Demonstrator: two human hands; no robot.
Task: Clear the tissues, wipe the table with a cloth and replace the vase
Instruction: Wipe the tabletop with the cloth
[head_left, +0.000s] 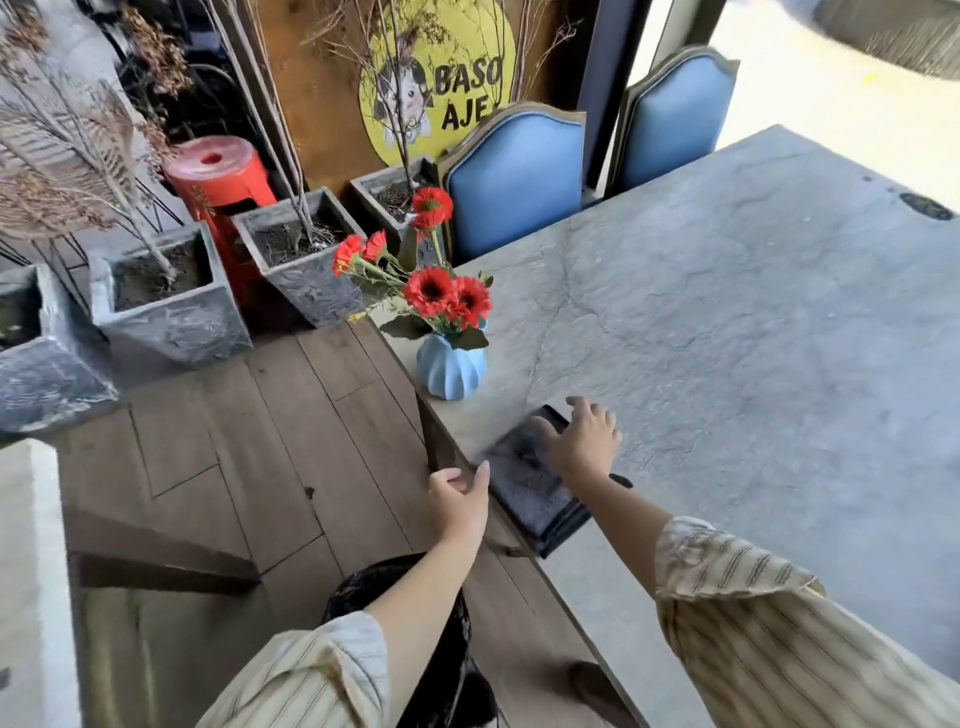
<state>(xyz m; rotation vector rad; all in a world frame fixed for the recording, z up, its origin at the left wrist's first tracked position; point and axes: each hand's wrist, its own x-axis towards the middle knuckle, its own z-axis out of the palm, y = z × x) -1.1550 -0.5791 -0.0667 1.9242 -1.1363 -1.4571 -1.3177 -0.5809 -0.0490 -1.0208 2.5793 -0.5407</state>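
Note:
A folded dark grey cloth (524, 483) lies at the near left edge of the grey stone table (727, 322). My right hand (584, 439) rests flat on the cloth's far end with its fingers spread. My left hand (460, 501) hovers just off the table's edge beside the cloth, fingers loosely curved and holding nothing. A light blue ribbed vase (451, 370) with red flowers (441, 296) stands on the table's left corner, a little beyond the cloth. No tissues are in view.
Two blue padded chairs (514, 176) stand at the table's far side. Grey square planters (171, 312) line the wooden floor at left, with a red stool (221, 176) behind. A black-lined bin (415, 639) sits below my left arm.

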